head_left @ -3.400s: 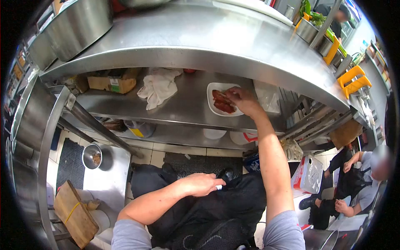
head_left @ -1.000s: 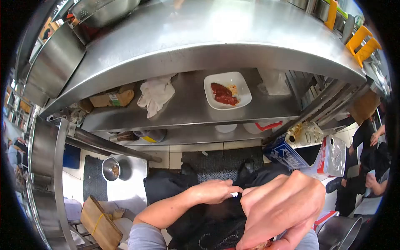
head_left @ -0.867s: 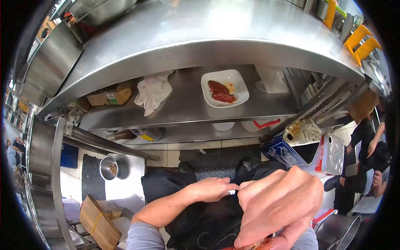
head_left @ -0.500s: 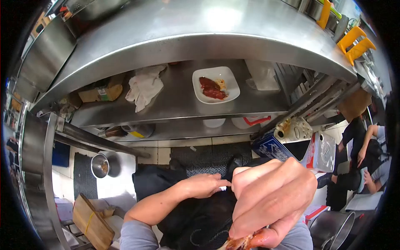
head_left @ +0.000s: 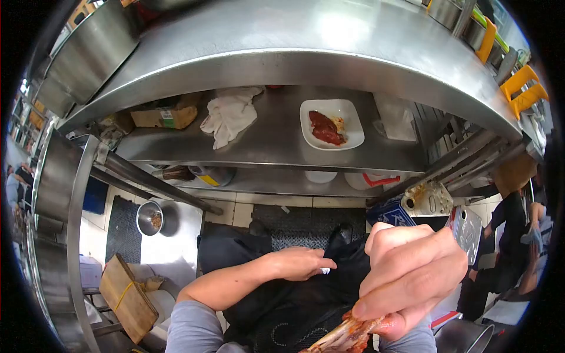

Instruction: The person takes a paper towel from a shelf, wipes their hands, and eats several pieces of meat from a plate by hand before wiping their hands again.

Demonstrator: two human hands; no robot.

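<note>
Close to the camera, my right hand (head_left: 412, 279) is closed around a piece of meat on the bone (head_left: 335, 336), which has reddish sauce on it. The bone end points down and to the left, out of the bottom of the view. My left hand (head_left: 299, 263) rests low over the black apron (head_left: 259, 309), fingers curled; a small white thing (head_left: 325, 271) pokes out of it, too small to name. On the shelf ahead stands a white square dish (head_left: 348, 110) holding dark red sauced meat (head_left: 325, 127). Neither hand touches the dish.
A steel counter (head_left: 282, 35) juts out above the shelf. A white cloth (head_left: 229, 120) lies left of the dish. On the lower left are a metal bowl (head_left: 149, 219) and a wooden board (head_left: 126, 299). Tins (head_left: 426, 199) stand at right, near another person (head_left: 509, 235).
The meat on the bone shows more now, as my right hand has shifted right and slightly down. My view has turned a little, so the shelf and dish sit further right.
</note>
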